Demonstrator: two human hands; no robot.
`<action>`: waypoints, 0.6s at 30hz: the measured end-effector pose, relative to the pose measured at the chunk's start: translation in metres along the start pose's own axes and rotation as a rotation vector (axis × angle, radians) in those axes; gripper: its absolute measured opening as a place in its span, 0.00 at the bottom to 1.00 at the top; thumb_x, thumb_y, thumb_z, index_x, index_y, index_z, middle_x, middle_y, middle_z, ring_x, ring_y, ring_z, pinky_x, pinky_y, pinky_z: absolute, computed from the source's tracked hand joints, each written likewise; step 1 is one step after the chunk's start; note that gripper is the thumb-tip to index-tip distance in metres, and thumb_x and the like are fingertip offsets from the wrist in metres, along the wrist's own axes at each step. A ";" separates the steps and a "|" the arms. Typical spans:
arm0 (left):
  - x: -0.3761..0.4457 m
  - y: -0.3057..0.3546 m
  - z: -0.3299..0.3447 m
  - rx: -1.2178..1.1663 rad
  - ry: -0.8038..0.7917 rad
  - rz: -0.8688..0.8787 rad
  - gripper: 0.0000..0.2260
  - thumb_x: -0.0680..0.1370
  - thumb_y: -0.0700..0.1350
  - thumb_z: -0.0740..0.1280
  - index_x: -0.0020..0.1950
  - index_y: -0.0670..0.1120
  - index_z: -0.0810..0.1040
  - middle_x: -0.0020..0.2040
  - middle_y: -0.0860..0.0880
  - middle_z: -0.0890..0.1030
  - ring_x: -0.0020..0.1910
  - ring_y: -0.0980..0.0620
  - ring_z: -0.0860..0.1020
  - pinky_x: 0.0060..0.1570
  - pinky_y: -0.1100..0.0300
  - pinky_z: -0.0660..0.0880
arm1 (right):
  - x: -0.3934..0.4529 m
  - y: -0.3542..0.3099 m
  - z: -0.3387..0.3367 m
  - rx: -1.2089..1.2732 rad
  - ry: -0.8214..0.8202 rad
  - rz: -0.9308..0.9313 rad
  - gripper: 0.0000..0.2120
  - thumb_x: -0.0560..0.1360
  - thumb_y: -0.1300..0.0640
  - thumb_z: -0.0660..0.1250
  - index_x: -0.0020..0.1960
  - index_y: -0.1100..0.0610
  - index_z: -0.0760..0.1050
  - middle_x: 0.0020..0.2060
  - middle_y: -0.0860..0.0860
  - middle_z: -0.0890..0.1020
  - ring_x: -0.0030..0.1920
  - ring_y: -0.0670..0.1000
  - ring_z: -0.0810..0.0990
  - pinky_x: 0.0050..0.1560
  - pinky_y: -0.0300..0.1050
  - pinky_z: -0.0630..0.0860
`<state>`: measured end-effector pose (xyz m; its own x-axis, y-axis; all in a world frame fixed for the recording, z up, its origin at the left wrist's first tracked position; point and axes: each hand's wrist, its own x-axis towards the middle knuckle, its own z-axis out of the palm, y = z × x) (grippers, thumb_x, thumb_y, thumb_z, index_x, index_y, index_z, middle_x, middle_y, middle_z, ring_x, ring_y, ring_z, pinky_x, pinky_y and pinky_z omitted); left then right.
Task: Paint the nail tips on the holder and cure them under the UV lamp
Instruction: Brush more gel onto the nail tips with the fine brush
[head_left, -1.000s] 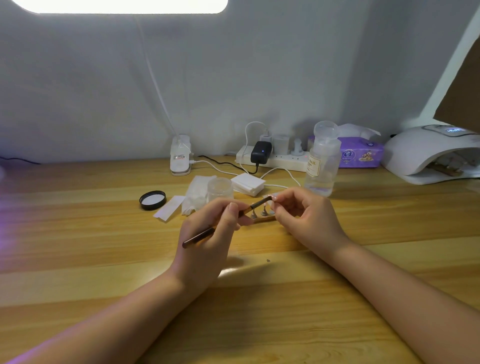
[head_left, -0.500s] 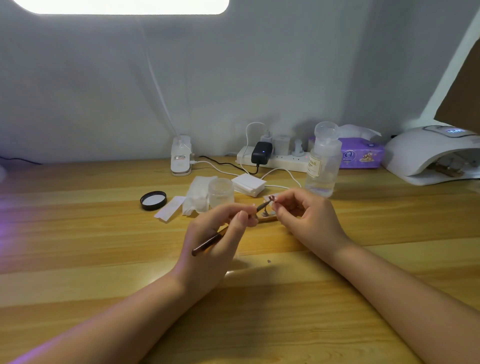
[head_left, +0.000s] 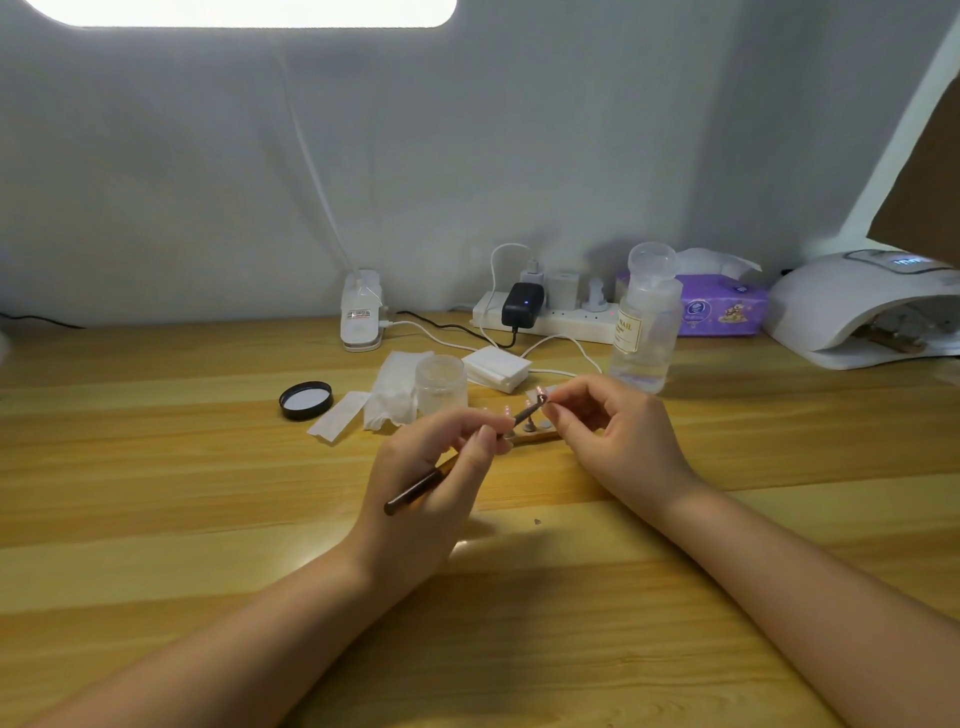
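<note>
My left hand (head_left: 441, 467) grips a thin brown nail brush (head_left: 415, 491) like a pen, its tip pointing up and right. The brush tip touches a small nail tip (head_left: 540, 399) that my right hand (head_left: 618, 436) pinches between thumb and fingertips. Under both hands, on the table, lies the wooden nail tip holder (head_left: 535, 436) with small stands on it, partly hidden by my fingers. The white UV lamp (head_left: 852, 306) stands at the far right, with another wooden holder inside its opening.
Behind the hands stand a small clear jar (head_left: 440, 382), its black lid (head_left: 305, 400), white wipes (head_left: 387, 397), a stack of cotton pads (head_left: 496, 368) and a clear liquid bottle (head_left: 647, 327). A power strip (head_left: 550, 317) with cables and a purple tissue pack (head_left: 722, 309) line the wall.
Both hands have drifted slightly right and up. The brush tip has slid along the pinched nail tip, and the brush handle now points lower.
</note>
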<state>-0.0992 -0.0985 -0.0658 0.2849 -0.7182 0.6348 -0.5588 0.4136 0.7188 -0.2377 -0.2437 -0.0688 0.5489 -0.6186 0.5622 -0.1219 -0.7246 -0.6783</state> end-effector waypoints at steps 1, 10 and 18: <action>0.000 0.000 0.000 -0.011 0.002 -0.003 0.11 0.78 0.49 0.62 0.53 0.48 0.81 0.44 0.50 0.85 0.47 0.51 0.82 0.47 0.51 0.79 | 0.000 0.000 0.000 -0.001 0.002 0.002 0.05 0.74 0.62 0.70 0.49 0.54 0.81 0.38 0.45 0.82 0.39 0.43 0.80 0.41 0.40 0.78; 0.001 -0.001 0.002 0.033 -0.010 -0.003 0.11 0.78 0.51 0.63 0.56 0.50 0.81 0.46 0.54 0.84 0.47 0.52 0.81 0.47 0.61 0.76 | 0.000 -0.002 0.000 -0.028 0.042 -0.020 0.05 0.74 0.63 0.70 0.47 0.54 0.81 0.37 0.46 0.82 0.39 0.44 0.79 0.39 0.39 0.76; 0.000 -0.003 0.002 -0.006 0.059 -0.031 0.08 0.77 0.51 0.60 0.50 0.57 0.79 0.43 0.57 0.83 0.45 0.56 0.81 0.45 0.61 0.76 | 0.000 0.000 0.000 0.046 0.083 0.069 0.04 0.74 0.61 0.70 0.45 0.53 0.79 0.34 0.45 0.81 0.35 0.39 0.78 0.36 0.30 0.73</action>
<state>-0.0992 -0.1003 -0.0683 0.3479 -0.6967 0.6274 -0.5443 0.3948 0.7402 -0.2376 -0.2439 -0.0692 0.4698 -0.6907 0.5497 -0.1179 -0.6662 -0.7364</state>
